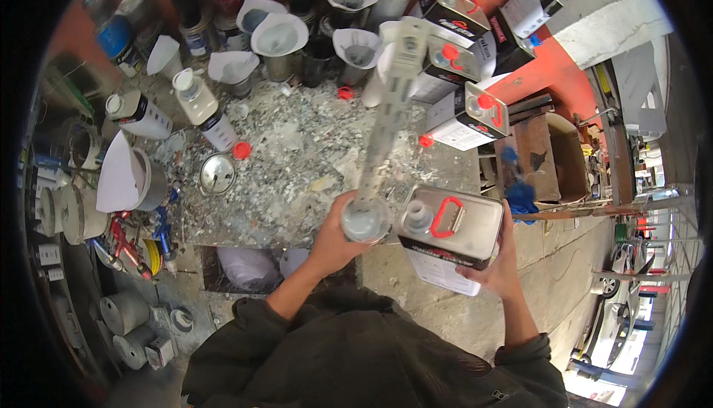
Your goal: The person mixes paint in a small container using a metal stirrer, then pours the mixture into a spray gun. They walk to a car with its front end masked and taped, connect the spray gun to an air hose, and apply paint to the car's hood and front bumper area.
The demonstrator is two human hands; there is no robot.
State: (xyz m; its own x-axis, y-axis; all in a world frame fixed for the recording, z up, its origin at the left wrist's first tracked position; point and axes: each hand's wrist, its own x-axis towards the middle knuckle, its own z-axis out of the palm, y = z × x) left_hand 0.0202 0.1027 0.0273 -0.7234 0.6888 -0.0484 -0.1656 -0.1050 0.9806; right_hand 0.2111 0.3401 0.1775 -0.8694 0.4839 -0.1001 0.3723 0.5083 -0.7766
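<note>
My left hand (334,241) grips a clear plastic cup (365,223) that has pale liquid in it. A long, pale mixing stick (390,107) with marks along it rises out of the cup. Close beside it on the right, my right hand (498,266) holds a rectangular metal can (482,210) by its side and lower edge. The can's spout (418,216) has no cap on it and faces up near the cup. A red carry handle (447,217) lies across its top. Both cup and can are held at the bench's front edge.
A paint-crusted bench (289,152) lies ahead, with several cups holding paper strainers (278,37) along its back. More metal cans (468,115) stand at the right. A round tin (217,174), a red cap (242,150) and plastic bottles (198,99) are at left. Spray guns (131,244) hang left.
</note>
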